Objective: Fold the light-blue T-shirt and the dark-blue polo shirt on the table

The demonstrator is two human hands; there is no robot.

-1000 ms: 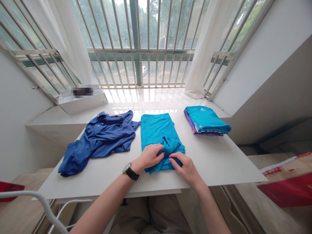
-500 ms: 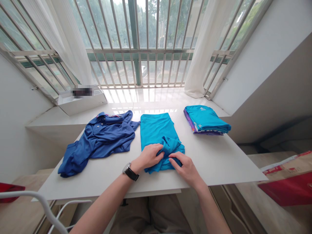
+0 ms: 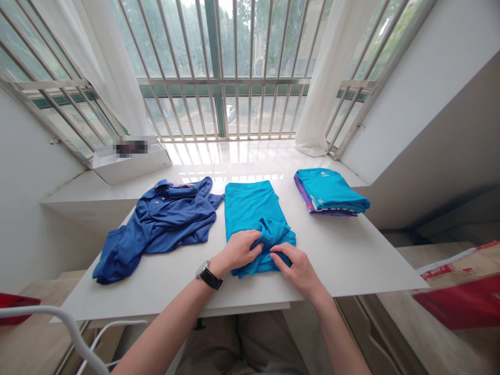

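Note:
A bright blue shirt [image 3: 253,203] lies in front of me, its far part smooth and flat, its near end bunched up. My left hand [image 3: 244,247], with a watch [image 3: 210,275] on the wrist, has its fingers curled into the bunched cloth. On the near right of that bunch, my right hand [image 3: 292,263] pinches the fabric between thumb and fingers; the fingertips are partly hidden by cloth. To the left a dark blue polo shirt [image 3: 172,224] lies crumpled, collar toward the window.
A stack of folded clothes [image 3: 332,190], bright blue over purple, sits at the right of the white table [image 3: 344,255]. An open white box [image 3: 133,164] stands on the sill by the barred window. A red and tan bag [image 3: 464,291] is at far right, a white curved rail [image 3: 66,323] at near left.

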